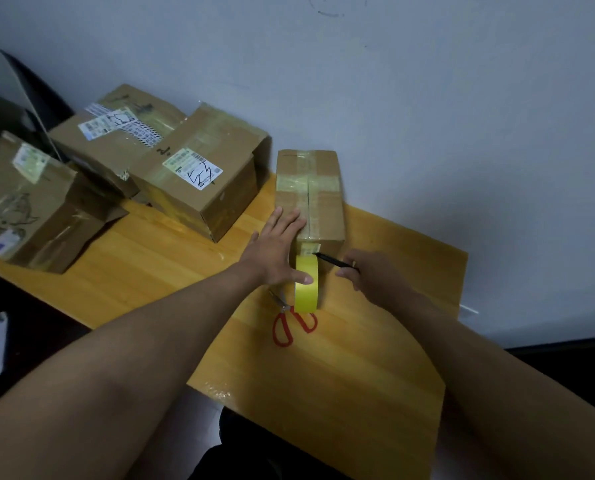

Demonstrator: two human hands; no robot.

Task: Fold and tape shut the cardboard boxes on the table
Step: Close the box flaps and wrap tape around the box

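A small closed cardboard box [323,188] with tape crossing its top stands on the yellow wooden table [358,358] by the wall. My left hand [275,244] lies flat with straight fingers on the box's near left top, its thumb touching a yellow tape roll [306,285] that stands on edge against the box's front. A strip of tape runs from the roll up the box's front face. My right hand [375,275] grips a thin black blade or pen [334,260], whose tip meets the tape just above the roll.
Red-handled scissors [291,323] lie on the table just behind the roll. Three larger taped boxes with shipping labels [199,174], [112,133], [29,202] crowd the table's left end. The wall is right behind the boxes. The table edge drops off at the right and front.
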